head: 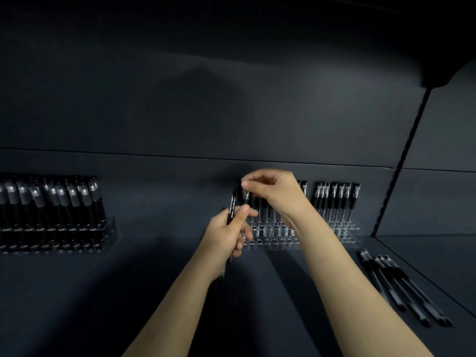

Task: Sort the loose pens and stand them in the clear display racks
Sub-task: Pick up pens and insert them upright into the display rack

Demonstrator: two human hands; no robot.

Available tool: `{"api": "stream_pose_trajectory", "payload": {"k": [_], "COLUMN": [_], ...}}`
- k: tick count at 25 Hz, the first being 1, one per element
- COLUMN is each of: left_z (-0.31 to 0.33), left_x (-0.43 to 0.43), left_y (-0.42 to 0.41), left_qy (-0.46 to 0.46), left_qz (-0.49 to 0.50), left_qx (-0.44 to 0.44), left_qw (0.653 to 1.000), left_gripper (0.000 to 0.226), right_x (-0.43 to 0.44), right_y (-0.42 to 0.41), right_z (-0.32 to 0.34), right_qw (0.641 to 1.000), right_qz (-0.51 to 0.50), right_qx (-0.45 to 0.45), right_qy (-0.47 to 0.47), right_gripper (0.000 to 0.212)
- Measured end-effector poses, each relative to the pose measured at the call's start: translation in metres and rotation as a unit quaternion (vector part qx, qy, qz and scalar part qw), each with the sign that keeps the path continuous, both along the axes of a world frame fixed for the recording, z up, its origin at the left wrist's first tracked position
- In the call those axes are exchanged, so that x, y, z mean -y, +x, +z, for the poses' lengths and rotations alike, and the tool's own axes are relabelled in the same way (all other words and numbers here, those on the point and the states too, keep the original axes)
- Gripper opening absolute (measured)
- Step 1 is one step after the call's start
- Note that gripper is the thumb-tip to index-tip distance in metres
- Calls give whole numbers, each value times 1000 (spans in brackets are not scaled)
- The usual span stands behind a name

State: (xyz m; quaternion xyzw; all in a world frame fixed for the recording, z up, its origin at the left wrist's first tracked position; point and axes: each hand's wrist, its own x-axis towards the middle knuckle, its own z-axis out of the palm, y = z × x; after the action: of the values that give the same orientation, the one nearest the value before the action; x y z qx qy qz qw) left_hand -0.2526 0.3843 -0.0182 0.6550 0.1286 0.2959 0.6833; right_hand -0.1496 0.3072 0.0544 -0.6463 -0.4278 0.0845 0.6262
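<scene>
My left hand (229, 231) is closed around a black pen (232, 206) that points up and slightly right, and possibly a second one whose tip shows below my wrist. My right hand (270, 191) pinches the cap of another black pen (246, 198) standing at the left end of the clear rack (283, 240) in the middle. More capped pens (334, 202) stand in that rack to the right. Several loose black pens (401, 284) lie flat on the dark shelf at the right.
A second clear rack (108, 228) at the left is packed with several black pens (51, 199). A dark back panel rises behind both racks. A slotted upright strip (401, 161) runs diagonally at the right, beside the shelf's corner.
</scene>
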Motion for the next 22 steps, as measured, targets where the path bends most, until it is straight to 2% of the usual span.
{"api": "stream_pose_trajectory", "payload": {"k": [3,6,10,13,18,22], "left_z": [-1,-4,-15,-26,-39,-41], "left_x": [0,2,-6,-9,-14,-14], "left_y": [1,5,10,12,20,24], "left_qy": [3,-9,-44,-62,-85,-83], "left_qz": [4,36,102,114,111,112], "left_qx": [4,14,3,-25,-63,-74], "left_qw": [1000,999,994,991,988,987], "left_gripper": [25,23,14,12,21,21], "right_x": [4,7,19,21,15,12], "right_y": [1,7,24,23,13,11], "right_z": [0,0,4,6,3,-3], "right_qw": [1000,996,976,963,951,945], "right_qz": [-6,-73,-174,-216,-218,-217], "right_qx": [-28,-39,27,106,189,220], "right_qy": [-1,44,124,124,108,110], "right_gripper": [13,12,9,7,6,7]}}
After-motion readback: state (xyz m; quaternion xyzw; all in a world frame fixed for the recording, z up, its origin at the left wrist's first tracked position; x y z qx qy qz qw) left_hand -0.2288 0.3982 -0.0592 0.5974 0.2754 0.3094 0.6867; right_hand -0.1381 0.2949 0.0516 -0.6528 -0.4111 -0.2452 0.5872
